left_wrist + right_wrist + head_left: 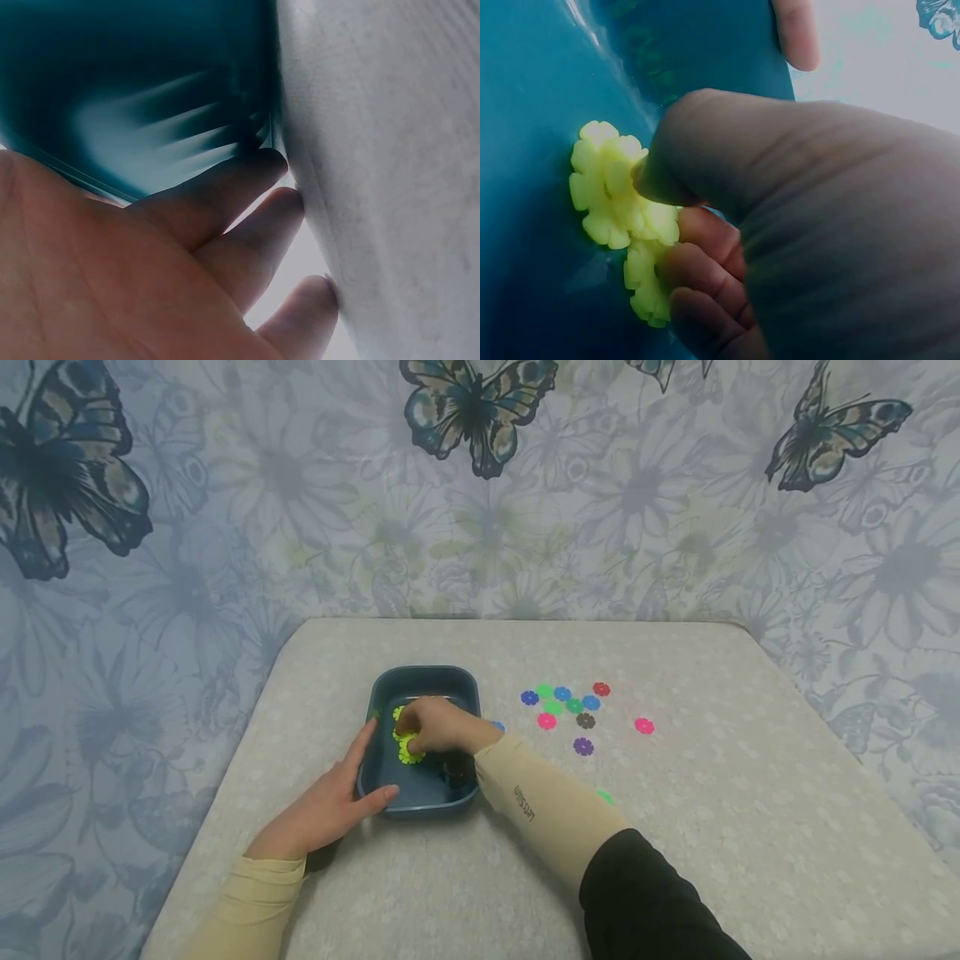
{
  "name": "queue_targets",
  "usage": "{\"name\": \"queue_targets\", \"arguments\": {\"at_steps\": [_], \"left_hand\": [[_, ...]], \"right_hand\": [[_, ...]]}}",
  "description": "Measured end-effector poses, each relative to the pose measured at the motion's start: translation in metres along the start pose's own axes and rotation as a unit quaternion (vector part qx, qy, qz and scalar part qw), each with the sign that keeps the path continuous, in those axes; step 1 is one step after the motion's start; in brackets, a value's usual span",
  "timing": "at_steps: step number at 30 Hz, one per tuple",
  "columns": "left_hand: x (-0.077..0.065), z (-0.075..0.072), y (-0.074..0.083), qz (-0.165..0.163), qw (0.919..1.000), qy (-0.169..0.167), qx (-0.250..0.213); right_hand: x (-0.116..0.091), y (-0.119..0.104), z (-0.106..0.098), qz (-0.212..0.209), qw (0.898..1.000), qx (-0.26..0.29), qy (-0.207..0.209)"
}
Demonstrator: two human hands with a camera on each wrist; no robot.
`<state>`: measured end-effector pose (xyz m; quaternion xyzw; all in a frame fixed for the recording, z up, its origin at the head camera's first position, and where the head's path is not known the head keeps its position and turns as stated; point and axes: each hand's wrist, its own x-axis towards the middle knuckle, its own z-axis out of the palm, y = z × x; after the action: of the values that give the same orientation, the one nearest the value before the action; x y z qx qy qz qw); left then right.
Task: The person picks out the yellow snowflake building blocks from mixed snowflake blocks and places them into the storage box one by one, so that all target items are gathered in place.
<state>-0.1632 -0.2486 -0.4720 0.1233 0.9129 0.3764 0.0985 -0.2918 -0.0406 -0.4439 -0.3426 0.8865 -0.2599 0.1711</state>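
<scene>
A dark blue-green plastic tray [420, 797] stands on the table, left of the middle. Inside it lie several yellow flower-shaped discs [596, 187], overlapping one another. My right hand [442, 724] reaches down into the tray and pinches a yellow flower-shaped disc [634, 184] between thumb and curled fingers. My left hand [333, 806] rests against the tray's near left corner, thumb at the front rim and index finger along the left side. In the left wrist view its other fingers [240, 184] lie beside the tray's outer wall, fingertips right at the tablecloth.
Right of the tray, loose flower discs in pink [547, 722], purple [583, 747], brown [586, 721], red [602, 689], blue and green lie scattered on the pale tablecloth [712, 827]. A green disc [605, 797] shows partly behind my right sleeve. A butterfly-patterned wall [480, 543] rises behind the table.
</scene>
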Motion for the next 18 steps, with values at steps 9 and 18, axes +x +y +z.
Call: {"name": "queue_targets", "arguments": {"at_steps": [9, 18], "left_hand": [[0.001, -0.002, -0.004, 0.006, 1.0000, 0.002, 0.007], [0.007, -0.005, -0.012, 0.017, 0.9996, 0.015, 0.020]], "right_hand": [[0.005, 0.000, -0.002, -0.035, 0.996, -0.019, 0.083], [-0.009, -0.010, -0.027, -0.035, 0.974, -0.024, 0.222]]}}
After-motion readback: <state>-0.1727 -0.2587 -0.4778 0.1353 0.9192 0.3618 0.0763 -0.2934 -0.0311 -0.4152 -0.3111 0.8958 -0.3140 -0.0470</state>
